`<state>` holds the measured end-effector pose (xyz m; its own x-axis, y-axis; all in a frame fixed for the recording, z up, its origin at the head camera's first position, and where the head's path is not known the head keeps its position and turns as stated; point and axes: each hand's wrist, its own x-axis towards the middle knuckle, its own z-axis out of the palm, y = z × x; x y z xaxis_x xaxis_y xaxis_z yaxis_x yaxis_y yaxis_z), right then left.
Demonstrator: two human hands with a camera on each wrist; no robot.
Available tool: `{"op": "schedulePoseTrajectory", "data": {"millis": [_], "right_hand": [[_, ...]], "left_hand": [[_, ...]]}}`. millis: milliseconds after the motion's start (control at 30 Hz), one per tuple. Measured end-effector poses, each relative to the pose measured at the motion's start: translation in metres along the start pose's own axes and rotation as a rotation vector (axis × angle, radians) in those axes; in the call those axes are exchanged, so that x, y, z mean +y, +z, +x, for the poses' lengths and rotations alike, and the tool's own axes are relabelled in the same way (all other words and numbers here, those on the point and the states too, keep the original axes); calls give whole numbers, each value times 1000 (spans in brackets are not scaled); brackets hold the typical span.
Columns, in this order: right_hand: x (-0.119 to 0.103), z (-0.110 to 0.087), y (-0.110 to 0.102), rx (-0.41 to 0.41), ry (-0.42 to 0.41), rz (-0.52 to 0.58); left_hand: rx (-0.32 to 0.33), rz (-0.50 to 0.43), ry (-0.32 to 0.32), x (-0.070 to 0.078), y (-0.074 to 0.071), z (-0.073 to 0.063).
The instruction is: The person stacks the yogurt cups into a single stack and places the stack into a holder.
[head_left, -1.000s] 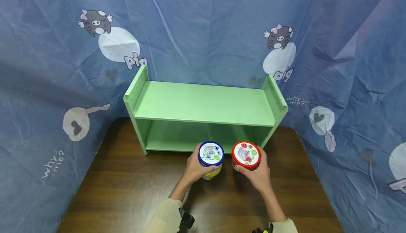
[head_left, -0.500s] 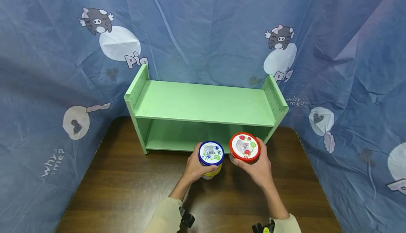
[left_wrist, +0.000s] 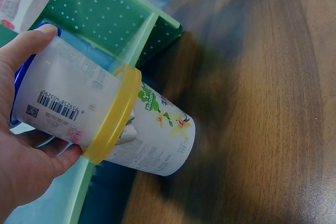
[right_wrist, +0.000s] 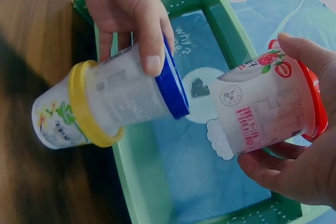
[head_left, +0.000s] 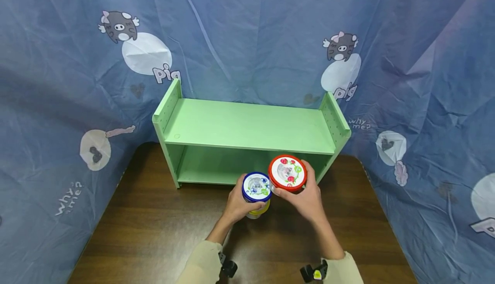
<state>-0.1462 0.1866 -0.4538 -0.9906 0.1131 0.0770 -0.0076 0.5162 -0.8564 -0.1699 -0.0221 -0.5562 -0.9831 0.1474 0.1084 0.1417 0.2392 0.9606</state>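
A blue curtain point(head_left: 247, 39) printed with pigs and white circles hangs behind everything. In front of it is a brown wood-grain table point(head_left: 154, 241), and on its far part stands a pale green two-tier shelf point(head_left: 247, 123) with perforated side panels. Two pale sleeves point(head_left: 201, 262) reach in from the near edge. The left hand point(head_left: 236, 201) has its thumb and fingers clamped round the blue-lidded cup point(left_wrist: 63, 85), with one fingertip down by the yellow rim below. The right hand point(head_left: 309, 200) has its thumb and fingers curled firmly round the red-lidded cup point(right_wrist: 268, 103). That cup is held up above the blue one and a little to its right, a gap showing between them in the right wrist view. The blue-lidded cup sits on top of the yellow-lidded cup point(left_wrist: 163, 135), which stands upright on the table just in front of the shelf. The red lid point(head_left: 288, 172) shows strawberries, the blue lid point(head_left: 257, 186) blueberries. Smallest is a barcode point(left_wrist: 60, 105) on the blue-lidded cup's side
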Motion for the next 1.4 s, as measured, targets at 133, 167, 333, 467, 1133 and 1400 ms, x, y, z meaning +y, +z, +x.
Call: {"op": "schedulePoseTrajectory", "data": {"millis": [133, 167, 333, 467, 1133, 1400], "right_hand": [[-5, 3, 6, -26, -18, 13], [-5, 4, 8, -34, -23, 20], [-6, 6, 17, -71, -44, 58], [-7, 8, 24, -92, -53, 69], [-7, 13, 52, -149, -78, 69], [-11, 15, 53, -171, -77, 81]], "left_hand": [[-4, -1, -3, 0, 0, 0], [-4, 0, -4, 0, 0, 0], [-6, 9, -4, 1, 0, 0], [-7, 10, 5, 1, 0, 0], [-15, -2, 21, -2, -1, 0], [-17, -6, 5, 1, -2, 0]]}}
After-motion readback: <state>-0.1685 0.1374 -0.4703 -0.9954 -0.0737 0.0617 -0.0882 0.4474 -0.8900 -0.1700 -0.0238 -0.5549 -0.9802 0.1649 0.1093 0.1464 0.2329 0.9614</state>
